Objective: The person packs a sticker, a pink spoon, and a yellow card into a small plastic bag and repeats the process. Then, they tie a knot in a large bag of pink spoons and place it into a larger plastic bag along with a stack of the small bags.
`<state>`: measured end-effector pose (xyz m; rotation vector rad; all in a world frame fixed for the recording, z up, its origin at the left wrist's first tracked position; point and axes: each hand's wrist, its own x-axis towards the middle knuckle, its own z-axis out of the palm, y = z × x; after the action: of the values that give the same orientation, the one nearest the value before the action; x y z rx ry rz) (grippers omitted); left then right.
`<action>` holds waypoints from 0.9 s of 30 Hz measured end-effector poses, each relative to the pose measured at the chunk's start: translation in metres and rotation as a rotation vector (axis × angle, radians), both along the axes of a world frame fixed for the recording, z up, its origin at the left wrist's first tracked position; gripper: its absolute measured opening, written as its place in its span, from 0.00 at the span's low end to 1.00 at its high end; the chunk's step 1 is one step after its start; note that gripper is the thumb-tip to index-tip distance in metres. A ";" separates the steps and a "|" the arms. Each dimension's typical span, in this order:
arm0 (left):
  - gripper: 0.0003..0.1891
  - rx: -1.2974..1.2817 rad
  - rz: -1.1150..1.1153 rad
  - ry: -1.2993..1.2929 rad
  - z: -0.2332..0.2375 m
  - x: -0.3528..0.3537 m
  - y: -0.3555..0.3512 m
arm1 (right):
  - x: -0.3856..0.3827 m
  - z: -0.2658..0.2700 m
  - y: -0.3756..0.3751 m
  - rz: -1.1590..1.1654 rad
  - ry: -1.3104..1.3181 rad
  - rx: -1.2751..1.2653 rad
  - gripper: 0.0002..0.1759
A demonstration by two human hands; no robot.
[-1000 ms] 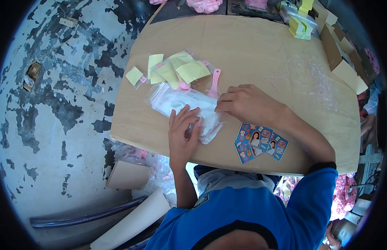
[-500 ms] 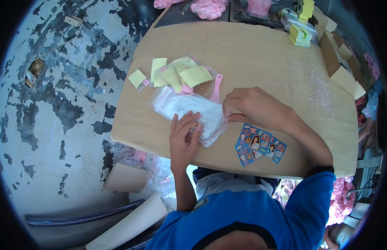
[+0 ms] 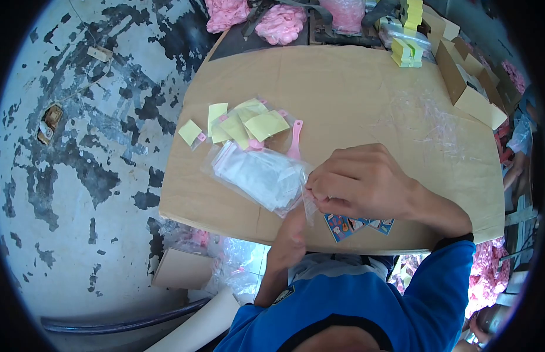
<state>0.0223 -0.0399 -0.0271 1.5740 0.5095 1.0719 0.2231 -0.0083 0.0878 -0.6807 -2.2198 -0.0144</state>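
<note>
My right hand (image 3: 360,183) is closed in a pinch on a small clear plastic bag (image 3: 309,208), which hangs down from the fingertips. Close below it, at the table's near edge, is my left hand (image 3: 289,239), slightly blurred, its fingers partly hidden by the bag. A pile of clear zip bags (image 3: 255,176) lies flat to the left of the right hand. Partly covered by that hand are blue printed cards (image 3: 343,229). Beyond the pile, a pink flat-handled piece (image 3: 296,139) lies beside bagged yellow papers (image 3: 246,124) with pink parts.
Brown paper covers the table (image 3: 343,88). Thin clear plastic strips (image 3: 433,126) are scattered at its right. An open cardboard box (image 3: 469,85) stands at the far right, near stacked yellow papers (image 3: 407,54). Pink bundles (image 3: 281,24) sit behind the table.
My left hand has left the pile of bags and come down and right, below my right hand. My right hand has moved closer, with a clear bag now hanging from its fingers.
</note>
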 end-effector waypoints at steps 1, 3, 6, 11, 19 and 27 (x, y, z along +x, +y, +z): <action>0.51 -0.048 -0.089 -0.042 -0.006 0.003 0.000 | 0.001 -0.001 0.000 -0.003 -0.003 0.001 0.14; 0.54 -0.162 -0.276 -0.131 -0.017 0.009 -0.005 | 0.009 -0.003 -0.005 -0.020 -0.009 -0.014 0.14; 0.51 -0.324 -0.401 -0.390 -0.010 0.021 -0.008 | 0.020 -0.012 -0.017 -0.080 -0.062 -0.016 0.13; 0.31 -0.484 -0.072 -0.176 0.029 0.038 0.021 | 0.047 -0.030 -0.027 -0.104 -0.140 -0.304 0.12; 0.27 -0.539 0.088 -0.247 0.026 0.060 0.035 | 0.081 -0.075 -0.042 -0.319 -0.342 -0.634 0.27; 0.28 -0.461 0.083 0.045 0.016 0.059 0.032 | 0.087 -0.078 -0.036 -0.291 -0.165 -0.907 0.20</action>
<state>0.0814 -0.0076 -0.0106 1.1790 0.7965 0.9016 0.3096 -0.0448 0.0096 -1.5211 -2.2023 0.8552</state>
